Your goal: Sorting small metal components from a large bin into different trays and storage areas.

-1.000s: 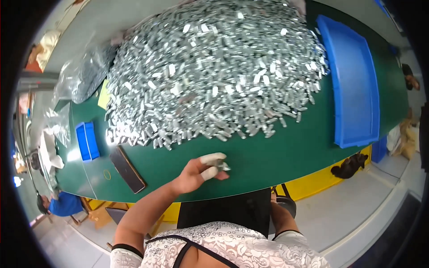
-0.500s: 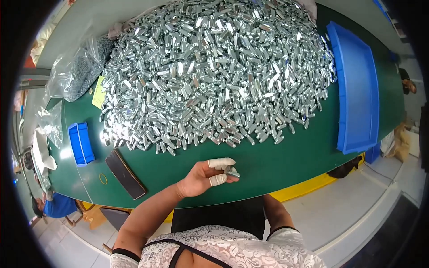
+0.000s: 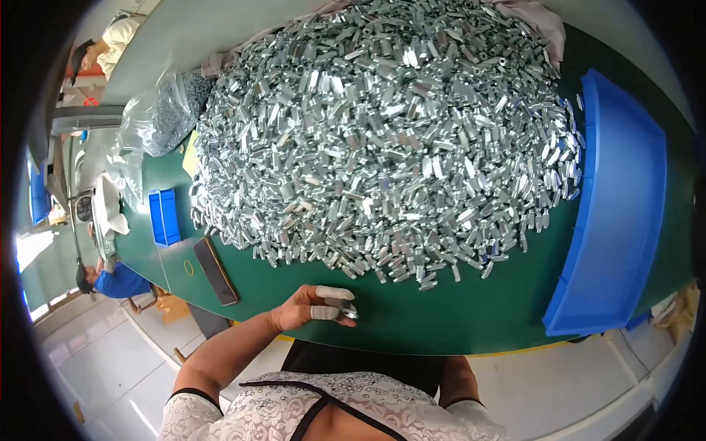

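Note:
My left hand rests near the front edge of the green table, white finger cots on two fingers. It pinches a few small silvery metal parts at the fingertips. Just beyond it spreads a huge heap of the same shiny metal parts, covering most of the table. My right hand is hidden; only the right upper arm shows below the table edge.
A large blue tray lies at the right of the heap. A small blue bin and a dark flat bar sit at the left. Clear plastic bags lie at the far left. Another person in blue sits beyond the table's left end.
The view has shifted, so the heap and hand sit slightly differently in the picture. My left hand stays at the front edge holding the small parts.

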Demonstrator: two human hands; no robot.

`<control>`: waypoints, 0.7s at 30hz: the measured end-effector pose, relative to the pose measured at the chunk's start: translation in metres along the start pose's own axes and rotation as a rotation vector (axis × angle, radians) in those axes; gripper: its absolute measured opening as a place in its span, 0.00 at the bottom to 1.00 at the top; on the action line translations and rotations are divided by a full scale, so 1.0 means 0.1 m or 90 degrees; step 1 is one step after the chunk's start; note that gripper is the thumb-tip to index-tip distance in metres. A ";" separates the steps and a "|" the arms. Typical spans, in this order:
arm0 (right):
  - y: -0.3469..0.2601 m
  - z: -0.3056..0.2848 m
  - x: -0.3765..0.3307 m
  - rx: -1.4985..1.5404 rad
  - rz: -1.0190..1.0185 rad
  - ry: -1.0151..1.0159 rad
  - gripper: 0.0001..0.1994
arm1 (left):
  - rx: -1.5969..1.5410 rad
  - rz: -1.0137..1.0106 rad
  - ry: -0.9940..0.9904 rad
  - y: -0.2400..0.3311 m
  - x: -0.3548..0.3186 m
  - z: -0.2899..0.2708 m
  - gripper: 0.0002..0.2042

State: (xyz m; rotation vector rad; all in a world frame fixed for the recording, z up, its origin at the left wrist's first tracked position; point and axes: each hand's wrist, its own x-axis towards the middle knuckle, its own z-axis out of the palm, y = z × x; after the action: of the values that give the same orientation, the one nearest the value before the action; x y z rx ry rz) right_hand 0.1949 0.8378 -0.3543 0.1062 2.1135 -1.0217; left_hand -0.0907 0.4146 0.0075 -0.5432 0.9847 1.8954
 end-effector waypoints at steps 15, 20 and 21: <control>-1.56 -1.77 0.93 0.152 -0.113 0.131 0.13 | -0.035 0.136 0.026 -0.16 -0.02 0.03 0.18; -1.25 -2.42 0.10 -0.089 -0.133 0.068 0.13 | -0.013 0.270 0.050 -0.30 0.05 0.06 0.18; -1.15 -2.51 -0.11 -0.354 -0.106 -0.052 0.12 | -0.013 0.277 0.040 -0.30 0.08 0.11 0.18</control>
State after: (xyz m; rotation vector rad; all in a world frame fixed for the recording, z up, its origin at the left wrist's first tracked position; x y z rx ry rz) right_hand 0.0063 0.9381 -0.1782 -0.3836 2.2769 -0.4851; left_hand -0.0678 0.4362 -0.0038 -0.4259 1.1986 2.2844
